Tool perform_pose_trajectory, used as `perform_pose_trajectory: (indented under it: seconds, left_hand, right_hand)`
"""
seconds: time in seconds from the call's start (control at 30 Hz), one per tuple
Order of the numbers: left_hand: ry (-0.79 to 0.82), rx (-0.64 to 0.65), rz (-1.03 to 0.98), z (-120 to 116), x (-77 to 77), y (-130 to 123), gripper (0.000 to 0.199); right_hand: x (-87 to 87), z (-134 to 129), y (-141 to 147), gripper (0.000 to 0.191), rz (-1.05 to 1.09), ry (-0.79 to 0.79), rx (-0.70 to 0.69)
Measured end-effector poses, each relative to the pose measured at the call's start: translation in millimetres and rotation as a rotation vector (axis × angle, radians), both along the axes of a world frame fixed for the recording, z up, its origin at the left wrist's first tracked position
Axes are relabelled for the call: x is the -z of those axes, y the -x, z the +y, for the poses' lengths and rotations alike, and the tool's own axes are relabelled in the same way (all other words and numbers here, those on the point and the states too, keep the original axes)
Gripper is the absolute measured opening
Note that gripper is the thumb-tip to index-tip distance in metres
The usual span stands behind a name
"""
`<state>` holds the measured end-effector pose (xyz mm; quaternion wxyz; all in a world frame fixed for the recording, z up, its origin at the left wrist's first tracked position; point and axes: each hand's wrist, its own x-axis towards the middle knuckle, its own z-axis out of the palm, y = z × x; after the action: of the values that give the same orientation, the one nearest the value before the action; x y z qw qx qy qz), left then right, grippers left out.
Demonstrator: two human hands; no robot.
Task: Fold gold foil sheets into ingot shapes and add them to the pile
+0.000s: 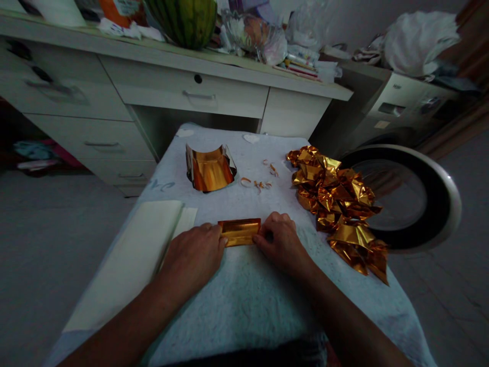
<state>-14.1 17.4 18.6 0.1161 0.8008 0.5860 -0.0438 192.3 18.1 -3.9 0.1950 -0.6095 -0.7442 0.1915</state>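
While the two bare forearms reach in from the lower edge of the view, the left hand (198, 252) is closed on the left end of a small, flat, rectangular piece of shiny gold foil paper (240, 233), with the thumb on its near corner. The right hand (280, 242) is also closed, and its thumb and curled fingers pinch the right end of the same piece. The hands are apart from each other, and the gold piece lies between them, low over the middle of a table covered with a pale bluish cloth (244, 306).

Beyond the left hand, near the far side of the table, there is a stack of curved gold foil sheets (211, 171), whose two sides bend upward. To the right of this stack lie some thin, curled gold scraps (263, 184), well apart from the hands. At the right side of the table is a large heap of folded gold foil pieces (336, 199), crowded one on another. At the left, a pile of cream-coloured paper (133, 244) lies flat, partly behind the left hand and forearm.

Behind the table stands a white desk with drawers (160, 86), which bears a green striped watermelon (183, 20). At the right is a grey washing machine (382, 107) with its round door open.
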Motion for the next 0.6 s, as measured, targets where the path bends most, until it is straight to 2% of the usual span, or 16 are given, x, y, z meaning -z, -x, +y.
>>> perform_pose_trajectory:
  seconds: [0.6]
  left_hand:
    - [-0.016, 0.001, 0.013, -0.9, -0.1, -0.6, 0.034]
  right_hand:
    - [-3.5, 0.5, 1.9, 0.015, -0.02, 0.002, 0.01]
